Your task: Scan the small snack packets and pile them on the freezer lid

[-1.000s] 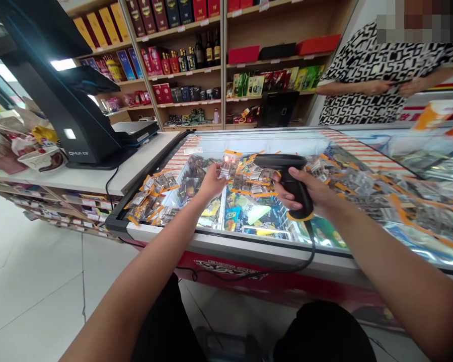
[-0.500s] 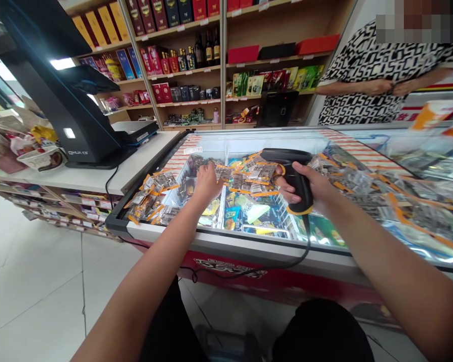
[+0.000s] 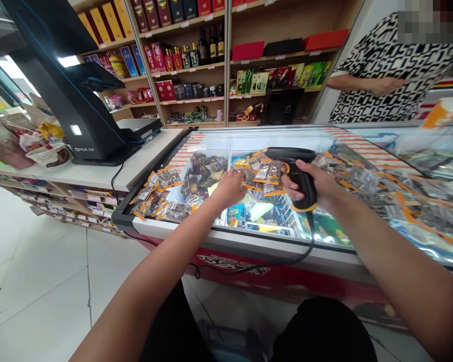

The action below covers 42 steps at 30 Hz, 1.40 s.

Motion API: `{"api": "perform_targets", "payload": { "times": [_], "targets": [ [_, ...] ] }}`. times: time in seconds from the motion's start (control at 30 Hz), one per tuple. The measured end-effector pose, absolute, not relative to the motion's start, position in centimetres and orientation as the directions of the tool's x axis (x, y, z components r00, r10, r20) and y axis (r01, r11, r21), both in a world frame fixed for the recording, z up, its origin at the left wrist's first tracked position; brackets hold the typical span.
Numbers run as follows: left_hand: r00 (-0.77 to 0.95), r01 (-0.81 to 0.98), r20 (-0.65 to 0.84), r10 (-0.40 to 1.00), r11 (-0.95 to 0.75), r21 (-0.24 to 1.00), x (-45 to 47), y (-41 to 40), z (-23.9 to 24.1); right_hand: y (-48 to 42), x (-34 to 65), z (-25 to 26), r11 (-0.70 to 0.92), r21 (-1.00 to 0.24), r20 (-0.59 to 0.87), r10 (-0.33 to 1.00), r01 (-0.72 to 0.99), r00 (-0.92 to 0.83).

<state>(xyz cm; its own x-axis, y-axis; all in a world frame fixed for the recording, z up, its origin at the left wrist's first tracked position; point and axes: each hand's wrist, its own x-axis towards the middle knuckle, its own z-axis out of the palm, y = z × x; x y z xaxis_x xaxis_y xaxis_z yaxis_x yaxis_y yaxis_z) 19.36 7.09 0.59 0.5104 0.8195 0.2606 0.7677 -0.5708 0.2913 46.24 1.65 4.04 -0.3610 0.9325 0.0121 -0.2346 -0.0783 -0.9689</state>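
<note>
My right hand [image 3: 317,183] grips a black handheld barcode scanner [image 3: 304,183] with yellow trim, its head turned left above the freezer's glass top. From its handle a black cable runs down across the freezer front. My left hand [image 3: 231,187] is closed, its bent fingers at the left end of a pile of small clear packets with orange edges [image 3: 268,172]. Its fingertips are hidden, so I cannot make out what they hold. Similar packets [image 3: 147,198] lie at the left end of the glass, and many more packets [image 3: 370,183] spread across the right side.
Under the glass, wrapped goods fill baskets inside the chest freezer [image 3: 226,236]. A black weighing terminal [image 3: 90,120] stands on the white counter [image 3: 115,173] at left. Stocked shelves [image 3: 191,70] line the back. A person in a patterned top [image 3: 385,70] stands behind at right.
My left hand has moved right along the glass, and packets formerly beside it no longer show left of the pile. My right hand still holds the scanner. The view has shifted slightly.
</note>
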Motion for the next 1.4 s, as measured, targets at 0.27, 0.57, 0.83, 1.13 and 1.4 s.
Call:
{"api": "perform_targets", "payload": {
  "times": [0.27,0.57,0.83,1.13,1.4],
  "targets": [
    [0.671,0.608,0.241,0.701,-0.706,0.362,20.7,6.2,0.5,1.6,46.2,4.2,-0.072,-0.974,0.004,0.942,-0.214,-0.335],
    [0.684,0.619,0.22,0.696,-0.713,0.331,23.8,6.5,0.9,-0.1,47.3,7.4,0.012,-0.962,0.099,0.947,-0.274,-0.306],
    [0.545,0.827,0.112,0.831,-0.555,0.092,16.7,4.3,4.5,-0.6,47.2,8.1,0.022,-0.942,0.079,0.984,-0.335,-0.157],
    [0.34,0.931,-0.355,0.871,-0.364,0.001,1.3,0.0,9.5,-0.6,46.6,8.0,0.023,-0.956,0.083,0.977,-0.291,-0.195],
    [0.413,0.909,-0.139,0.9,-0.416,0.006,1.7,1.1,8.6,-0.6,46.5,7.7,0.001,-0.959,0.062,0.977,-0.282,-0.206]
  ]
}}
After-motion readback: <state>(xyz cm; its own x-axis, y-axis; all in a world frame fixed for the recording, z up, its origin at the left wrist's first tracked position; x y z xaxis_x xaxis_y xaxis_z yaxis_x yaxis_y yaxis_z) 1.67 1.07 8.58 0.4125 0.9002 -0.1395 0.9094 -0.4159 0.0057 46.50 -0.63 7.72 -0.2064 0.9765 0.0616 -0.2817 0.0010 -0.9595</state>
